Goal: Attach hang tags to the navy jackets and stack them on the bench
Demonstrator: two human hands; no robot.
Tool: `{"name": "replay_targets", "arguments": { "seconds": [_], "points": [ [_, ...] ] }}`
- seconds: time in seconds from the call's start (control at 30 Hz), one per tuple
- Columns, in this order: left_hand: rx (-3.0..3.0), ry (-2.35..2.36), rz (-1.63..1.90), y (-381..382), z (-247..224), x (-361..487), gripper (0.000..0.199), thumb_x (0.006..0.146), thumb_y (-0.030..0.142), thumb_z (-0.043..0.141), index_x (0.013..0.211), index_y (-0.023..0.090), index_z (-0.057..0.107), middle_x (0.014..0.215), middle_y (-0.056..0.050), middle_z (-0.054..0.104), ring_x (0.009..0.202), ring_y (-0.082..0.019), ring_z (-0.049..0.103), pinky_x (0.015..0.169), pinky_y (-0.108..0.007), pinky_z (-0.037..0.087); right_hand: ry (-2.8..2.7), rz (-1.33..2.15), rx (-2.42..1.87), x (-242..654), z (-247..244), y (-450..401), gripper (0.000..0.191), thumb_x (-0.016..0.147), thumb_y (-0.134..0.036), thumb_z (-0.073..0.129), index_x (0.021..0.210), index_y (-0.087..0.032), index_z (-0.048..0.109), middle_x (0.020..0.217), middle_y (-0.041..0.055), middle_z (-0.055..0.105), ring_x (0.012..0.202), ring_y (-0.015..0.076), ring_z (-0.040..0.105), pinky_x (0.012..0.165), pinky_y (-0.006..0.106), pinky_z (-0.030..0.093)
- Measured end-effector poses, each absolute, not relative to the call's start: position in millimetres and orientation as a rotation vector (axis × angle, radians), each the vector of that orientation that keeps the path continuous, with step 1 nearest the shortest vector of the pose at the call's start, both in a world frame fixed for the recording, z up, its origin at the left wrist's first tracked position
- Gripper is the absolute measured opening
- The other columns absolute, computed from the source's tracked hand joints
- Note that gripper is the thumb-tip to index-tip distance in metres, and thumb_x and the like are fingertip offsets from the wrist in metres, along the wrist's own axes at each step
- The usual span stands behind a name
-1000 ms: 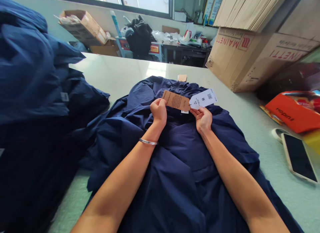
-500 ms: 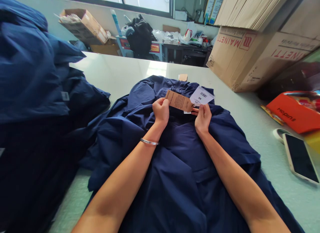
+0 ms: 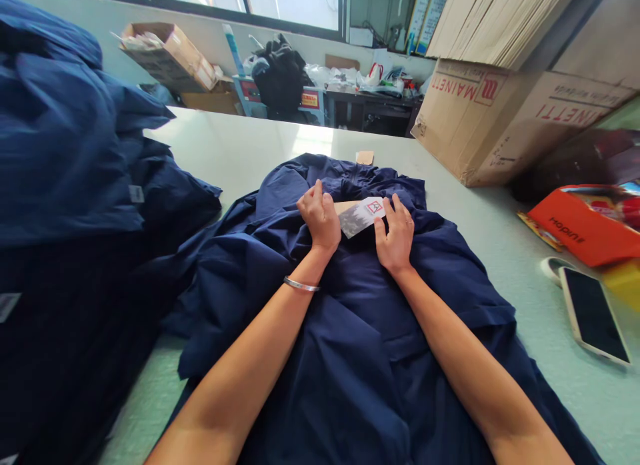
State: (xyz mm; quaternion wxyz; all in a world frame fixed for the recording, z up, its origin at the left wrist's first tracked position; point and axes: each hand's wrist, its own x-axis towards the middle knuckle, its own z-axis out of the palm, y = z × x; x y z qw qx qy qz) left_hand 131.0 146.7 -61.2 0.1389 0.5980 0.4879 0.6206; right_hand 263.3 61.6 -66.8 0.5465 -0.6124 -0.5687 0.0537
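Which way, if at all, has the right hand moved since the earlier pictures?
Yes, the right hand moved toward the other hand, judged against the brown card on the table.

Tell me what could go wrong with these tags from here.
The hang tags look held only by the left hand, with the right hand open beside them, so they might slip into the folds of the navy zip jacket. The metal bangle on the left wrist could also snag the thin fabric.
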Motion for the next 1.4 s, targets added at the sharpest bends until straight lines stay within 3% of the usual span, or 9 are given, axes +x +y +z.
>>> {"name": "replay_targets", "arguments": {
  "seconds": [0.17,0.67,0.87,0.97,1.07,1.13,1.27,1.33,1.4],
  "points": [
    [1.978,1.397,1.725,137,-61,133,0.052,0.097,0.038,0.033,0.141,0.015,0.049,0.141,-0.016,0.052,0.133,-0.026,0.041,0.117,-0.044,0.026,-1.392,0.002,-1.499,262,-68,61,0.053,0.091,-0.034,0.049,0.143,-0.027,0.049,0.157,0.0083,0.039,0.149,0.0271,0.026,0.120,0.059,0.009],
    [2.320,1.452,1.507,115,-68,139,0.052,0.094,0.035,0.038,0.139,0.011,0.049,0.136,-0.022,0.049,0.129,-0.033,0.043,0.112,-0.050,0.029,-1.440,-0.035,-1.670,258,-77,67,0.055,0.096,-0.034,0.037,0.146,-0.013,0.044,0.151,0.0178,0.046,0.143,0.0266,0.035,0.119,0.059,0.009],
    [2.238,1.458,0.984,124,-69,135,0.048,0.094,0.035,0.041,0.133,0.012,0.056,0.135,-0.020,0.054,0.128,-0.031,0.048,0.112,-0.046,0.036,-1.506,0.081,-1.737,261,-75,71,0.053,0.096,-0.031,0.040,0.145,-0.015,0.045,0.144,0.0182,0.053,0.135,0.0270,0.045,0.117,0.058,0.020],
    [2.232,1.394,0.834,124,-61,124,0.052,0.093,0.038,0.045,0.135,0.011,0.055,0.141,-0.020,0.049,0.133,-0.030,0.045,0.115,-0.042,0.033,-1.518,0.101,-1.773,257,-57,53,0.054,0.093,-0.030,0.049,0.144,-0.012,0.046,0.147,0.0218,0.049,0.138,0.0303,0.041,0.115,0.058,0.023],
    [2.294,1.348,0.862,116,-47,107,0.050,0.093,0.040,0.045,0.133,0.015,0.058,0.137,-0.016,0.051,0.130,-0.028,0.046,0.116,-0.042,0.033,-1.754,0.044,-1.572,243,-33,-1,0.052,0.089,-0.034,0.060,0.136,-0.012,0.054,0.148,0.0223,0.046,0.141,0.0315,0.038,0.118,0.053,0.023],
    [2.345,1.291,0.893,108,-37,94,0.045,0.093,0.041,0.044,0.125,0.018,0.064,0.131,-0.013,0.054,0.126,-0.026,0.048,0.115,-0.041,0.033,-2.117,0.153,-1.222,231,-24,-52,0.046,0.089,-0.041,0.062,0.130,-0.022,0.060,0.146,0.0148,0.051,0.138,0.0267,0.043,0.119,0.047,0.026],
    [2.379,1.223,0.936,93,-21,73,0.034,0.090,0.040,0.049,0.109,0.022,0.071,0.123,-0.010,0.059,0.125,-0.024,0.047,0.116,-0.041,0.033,-2.573,0.423,-0.903,211,-35,-136,0.047,0.081,-0.052,0.072,0.119,-0.025,0.067,0.143,0.0111,0.056,0.142,0.0292,0.039,0.120,0.053,0.021],
    [2.373,1.234,0.962,88,-13,65,0.031,0.088,0.039,0.052,0.105,0.023,0.072,0.121,-0.009,0.060,0.126,-0.025,0.047,0.116,-0.041,0.032,-2.504,0.562,-0.948,206,-44,-151,0.025,0.085,-0.042,0.070,0.098,-0.021,0.073,0.128,0.0111,0.067,0.133,0.0282,0.051,0.118,0.052,0.028],
    [2.344,1.274,0.994,83,-3,57,0.030,0.088,0.039,0.053,0.104,0.023,0.072,0.123,-0.009,0.058,0.124,-0.025,0.048,0.115,-0.041,0.034,-2.239,0.756,-0.992,208,-43,-149,0.017,0.088,-0.034,0.066,0.084,-0.020,0.072,0.110,0.0086,0.074,0.112,0.0240,0.065,0.108,0.044,0.042]
  ]
}}
